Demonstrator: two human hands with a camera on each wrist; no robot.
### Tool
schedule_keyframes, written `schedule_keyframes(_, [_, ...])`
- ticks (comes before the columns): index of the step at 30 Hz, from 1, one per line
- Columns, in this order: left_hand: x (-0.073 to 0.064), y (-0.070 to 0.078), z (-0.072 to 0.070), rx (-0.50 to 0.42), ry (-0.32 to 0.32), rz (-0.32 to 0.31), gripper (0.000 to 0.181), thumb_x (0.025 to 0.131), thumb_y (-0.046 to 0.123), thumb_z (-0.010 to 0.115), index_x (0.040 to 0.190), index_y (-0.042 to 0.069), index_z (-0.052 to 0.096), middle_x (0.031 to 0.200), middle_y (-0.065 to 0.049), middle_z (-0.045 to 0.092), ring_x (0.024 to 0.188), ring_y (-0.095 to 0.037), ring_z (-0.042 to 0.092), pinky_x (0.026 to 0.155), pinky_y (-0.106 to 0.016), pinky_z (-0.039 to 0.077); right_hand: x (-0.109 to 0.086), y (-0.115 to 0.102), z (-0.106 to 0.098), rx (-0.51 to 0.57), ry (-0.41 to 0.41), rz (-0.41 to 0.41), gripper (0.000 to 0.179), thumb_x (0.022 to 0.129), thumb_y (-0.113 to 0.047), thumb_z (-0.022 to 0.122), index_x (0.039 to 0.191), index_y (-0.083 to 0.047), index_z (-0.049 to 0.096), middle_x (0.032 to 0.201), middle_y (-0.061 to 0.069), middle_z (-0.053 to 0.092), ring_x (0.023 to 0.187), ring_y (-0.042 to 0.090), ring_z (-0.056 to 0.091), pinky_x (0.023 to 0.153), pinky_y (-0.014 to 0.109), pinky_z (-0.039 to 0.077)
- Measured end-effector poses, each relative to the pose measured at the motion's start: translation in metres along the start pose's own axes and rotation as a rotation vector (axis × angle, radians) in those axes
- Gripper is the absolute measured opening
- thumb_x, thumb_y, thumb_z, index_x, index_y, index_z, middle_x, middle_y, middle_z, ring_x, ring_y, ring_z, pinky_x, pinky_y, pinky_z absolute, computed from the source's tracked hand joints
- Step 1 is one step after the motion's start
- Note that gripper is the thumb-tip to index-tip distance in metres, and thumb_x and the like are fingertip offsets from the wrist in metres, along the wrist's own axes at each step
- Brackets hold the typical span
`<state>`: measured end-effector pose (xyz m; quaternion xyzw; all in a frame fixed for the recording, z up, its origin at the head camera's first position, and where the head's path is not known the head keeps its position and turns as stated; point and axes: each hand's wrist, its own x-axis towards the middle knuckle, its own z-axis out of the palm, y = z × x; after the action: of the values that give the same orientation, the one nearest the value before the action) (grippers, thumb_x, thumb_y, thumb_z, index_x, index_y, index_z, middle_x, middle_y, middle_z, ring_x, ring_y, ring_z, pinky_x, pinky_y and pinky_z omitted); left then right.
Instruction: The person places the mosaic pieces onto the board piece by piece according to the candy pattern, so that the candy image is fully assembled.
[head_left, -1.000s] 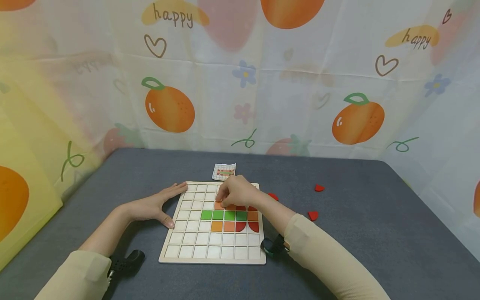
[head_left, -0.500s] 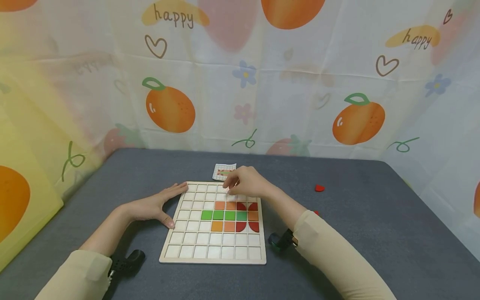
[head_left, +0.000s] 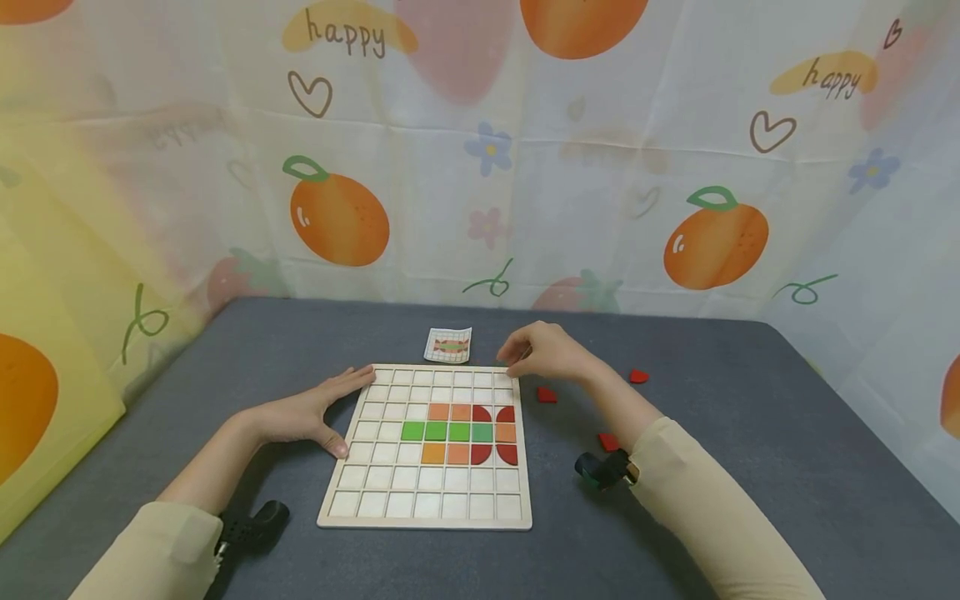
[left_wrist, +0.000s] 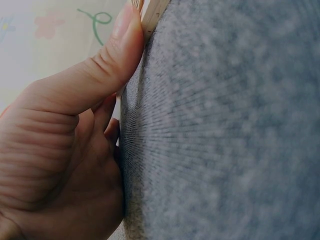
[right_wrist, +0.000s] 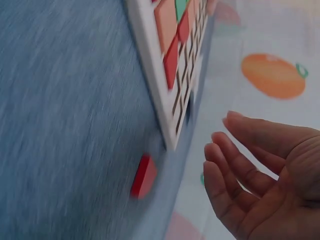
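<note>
The board [head_left: 428,504] lies on the counter [head_left: 750,500], lower centre. The left hand [head_left: 303,412], fingers extended, touches its left edge, presumably to steady it. Red pieces [head_left: 547,395] lie to the right, likely for easy reach. The right hand [head_left: 551,352], relaxed and empty, hovers near the upper right corner. Beyond, the card [head_left: 448,346] probably serves as reference. The backdrop [head_left: 600,208] reads "happy", upper left and upper right.

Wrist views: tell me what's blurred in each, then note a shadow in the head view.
Left wrist: tabletop soft and streaky, left hand crisper; right wrist: board and red piece smeared, right hand clearer; head: soft shadow below the right sleeve.
</note>
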<state>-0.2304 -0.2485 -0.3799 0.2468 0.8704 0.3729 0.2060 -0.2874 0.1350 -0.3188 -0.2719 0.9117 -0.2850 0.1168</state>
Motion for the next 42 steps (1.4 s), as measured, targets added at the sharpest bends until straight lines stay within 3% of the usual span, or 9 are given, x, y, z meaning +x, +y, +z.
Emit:
schedule_keyframes(9, [-0.001,-0.001,0.0,-0.007,0.0,0.006,0.121,0.069,0.03,0.089,0.16,0.011,0.012,0.168,-0.017,-0.004,0.152,-0.048,-0.015,0.111,-0.076,0.0,-0.02,0.041,-0.026,-0.046,0.011,0.06,0.034,0.088,-0.014,0.071,0.12,-0.003,0.069,0.114,0.017,0.072,0.104,0.027,0.069,0.087,0.039,0.056])
schedule_keyframes(18, [-0.002,0.0,0.0,0.006,0.006,0.008,0.121,0.069,0.031,0.089,0.16,0.01,0.012,0.168,-0.018,-0.004,0.151,-0.049,-0.015,0.11,-0.077,0.0,-0.051,0.098,-0.052,-0.096,0.075,0.252,0.038,0.089,-0.017,0.07,0.124,-0.001,0.067,0.128,0.024,0.065,0.118,0.04,0.06,0.093,0.049,0.052])
schedule_keyframes(23, [-0.001,0.001,0.001,-0.002,0.003,-0.002,0.121,0.069,0.03,0.089,0.16,0.011,0.012,0.168,-0.016,-0.005,0.152,-0.048,-0.016,0.111,-0.076,-0.001,-0.069,0.118,-0.062,-0.111,0.079,0.289,0.04,0.089,-0.022,0.072,0.122,0.0,0.067,0.117,0.022,0.069,0.105,0.036,0.064,0.088,0.047,0.052])
schedule_keyframes(28, [-0.002,0.002,0.001,-0.001,0.002,0.012,0.122,0.068,0.03,0.089,0.16,0.01,0.012,0.168,-0.017,-0.004,0.151,-0.049,-0.015,0.11,-0.077,-0.001,-0.078,0.131,-0.066,-0.099,0.063,0.31,0.045,0.087,-0.03,0.074,0.12,0.0,0.068,0.1,0.013,0.07,0.092,0.022,0.062,0.083,0.041,0.05])
schedule_keyframes(33, [-0.002,0.002,0.0,0.004,0.002,0.026,0.122,0.068,0.031,0.089,0.16,0.01,0.012,0.168,-0.018,-0.004,0.151,-0.05,-0.014,0.11,-0.077,0.0,-0.08,0.138,-0.065,-0.088,0.069,0.325,0.045,0.086,-0.033,0.076,0.116,-0.001,0.068,0.102,0.011,0.068,0.093,0.021,0.059,0.082,0.038,0.048])
schedule_keyframes(42, [0.0,-0.001,0.0,0.004,0.006,0.014,0.122,0.068,0.03,0.089,0.16,0.01,0.012,0.168,-0.017,-0.004,0.152,-0.049,-0.014,0.111,-0.076,0.0,-0.079,0.142,-0.06,0.008,0.054,0.327,0.034,0.089,-0.024,0.074,0.11,0.001,0.066,0.091,0.004,0.064,0.085,0.016,0.052,0.077,0.03,0.043])
